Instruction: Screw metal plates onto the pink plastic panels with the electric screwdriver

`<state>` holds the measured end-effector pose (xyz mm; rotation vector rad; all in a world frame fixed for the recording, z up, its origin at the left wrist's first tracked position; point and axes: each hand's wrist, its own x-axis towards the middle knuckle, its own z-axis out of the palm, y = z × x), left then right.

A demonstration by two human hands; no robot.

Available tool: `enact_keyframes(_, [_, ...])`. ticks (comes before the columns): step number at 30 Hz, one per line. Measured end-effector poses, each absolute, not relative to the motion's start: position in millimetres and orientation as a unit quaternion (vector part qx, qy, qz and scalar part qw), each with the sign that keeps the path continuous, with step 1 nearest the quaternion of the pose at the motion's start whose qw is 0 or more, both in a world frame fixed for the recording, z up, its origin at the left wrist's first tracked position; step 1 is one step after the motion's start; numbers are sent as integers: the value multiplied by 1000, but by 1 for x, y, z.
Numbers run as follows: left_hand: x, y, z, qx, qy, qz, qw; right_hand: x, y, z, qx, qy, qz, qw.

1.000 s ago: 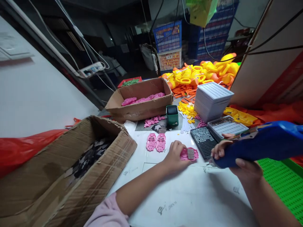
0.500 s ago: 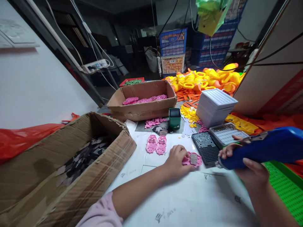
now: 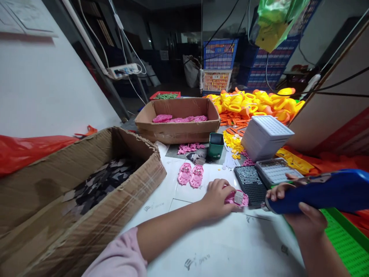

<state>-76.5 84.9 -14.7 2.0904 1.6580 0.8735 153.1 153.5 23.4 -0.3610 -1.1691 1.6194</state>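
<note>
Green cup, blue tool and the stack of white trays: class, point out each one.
Green cup (image 3: 216, 150): head view, front wall.
Blue tool (image 3: 325, 195): head view, body.
Stack of white trays (image 3: 257, 143): head view, side.

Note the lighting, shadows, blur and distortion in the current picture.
Head view: dim background; white work surface brightly lit, with a soft shadow below the blue tool; wide-angle stretch toward the edges; the pink piece by the left hand slightly blurred.
</note>
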Motion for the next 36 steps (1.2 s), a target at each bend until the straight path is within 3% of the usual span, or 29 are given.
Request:
enact_keyframes(19, [-76,81,-4,666,709,223,65,152,152,35,-142,-503,670,527])
enact_keyframes(27, [-160,131,30,576,798,176,19,157,156,32,-158,-489,674,530])
enact_keyframes(36, [-201,166,34,585,802,103,66,154,156,37,-180,-502,648,544])
